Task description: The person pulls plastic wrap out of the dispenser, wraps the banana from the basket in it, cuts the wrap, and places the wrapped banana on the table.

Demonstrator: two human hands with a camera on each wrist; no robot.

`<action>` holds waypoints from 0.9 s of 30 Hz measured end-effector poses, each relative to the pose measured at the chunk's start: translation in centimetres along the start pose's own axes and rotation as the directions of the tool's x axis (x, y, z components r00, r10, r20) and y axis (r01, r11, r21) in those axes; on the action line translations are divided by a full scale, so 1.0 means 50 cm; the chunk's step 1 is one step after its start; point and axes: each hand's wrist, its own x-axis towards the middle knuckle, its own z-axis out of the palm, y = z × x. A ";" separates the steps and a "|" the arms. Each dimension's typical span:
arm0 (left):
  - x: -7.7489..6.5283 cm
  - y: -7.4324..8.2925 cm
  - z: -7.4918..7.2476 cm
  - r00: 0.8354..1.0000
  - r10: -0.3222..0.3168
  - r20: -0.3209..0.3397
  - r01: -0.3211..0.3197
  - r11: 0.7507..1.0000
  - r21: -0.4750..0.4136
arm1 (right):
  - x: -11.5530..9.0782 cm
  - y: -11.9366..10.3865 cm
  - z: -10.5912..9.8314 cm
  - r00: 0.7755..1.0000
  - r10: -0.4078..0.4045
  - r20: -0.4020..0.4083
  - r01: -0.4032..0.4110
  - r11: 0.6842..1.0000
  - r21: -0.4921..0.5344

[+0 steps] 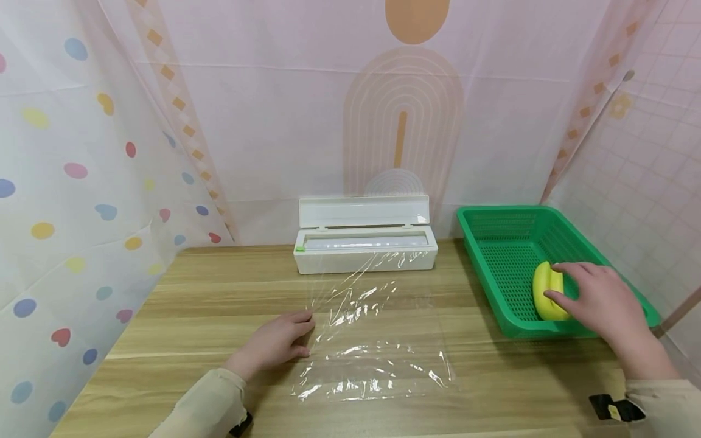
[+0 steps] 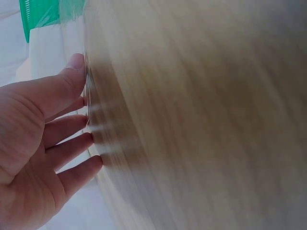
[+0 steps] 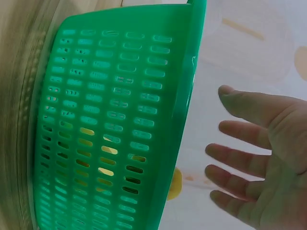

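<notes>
A sheet of clear cling film (image 1: pixel 378 368) runs forward over the wooden table from a white dispenser box (image 1: pixel 367 263) whose lid is up. At the sheet's left edge, my left hand (image 1: pixel 274 342) rests with relaxed fingers; in the left wrist view its fingertips (image 2: pixel 96 162) touch the film's side. My right hand (image 1: pixel 605 301) hovers over the green basket (image 1: pixel 489 295), thumb and fingers spread apart on either side of a yellow banana bunch (image 1: pixel 542 292). From the right wrist view, those fingers (image 3: pixel 235 155) are parted above the basket's rim, with nothing held.
A patterned cloth (image 1: pixel 263 134) hangs behind the table (image 1: pixel 219 292), with dotted cloth on the left side and gridded cloth (image 1: pixel 652 164) close to the basket on the right. A small green tab (image 1: pixel 300 249) sits at the dispenser's left end.
</notes>
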 end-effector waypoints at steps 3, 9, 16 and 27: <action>-0.001 -0.001 0.000 1.000 -0.012 0.005 0.012 1.000 -0.005 | 0.006 0.002 -0.002 0.997 0.031 0.069 -0.031 1.000 0.000; -0.001 0.001 -0.001 1.000 -0.019 0.011 0.019 1.000 -0.004 | 0.021 0.015 -0.001 0.966 0.105 0.237 -0.106 0.994 -0.007; 0.000 0.001 -0.001 1.000 -0.023 0.016 0.023 1.000 0.000 | 0.025 0.030 0.006 0.932 0.143 0.332 -0.140 0.990 -0.034; -0.002 0.000 0.001 0.999 -0.029 0.018 0.030 1.000 -0.010 | 0.031 0.040 0.012 0.881 0.189 0.434 -0.185 0.981 -0.053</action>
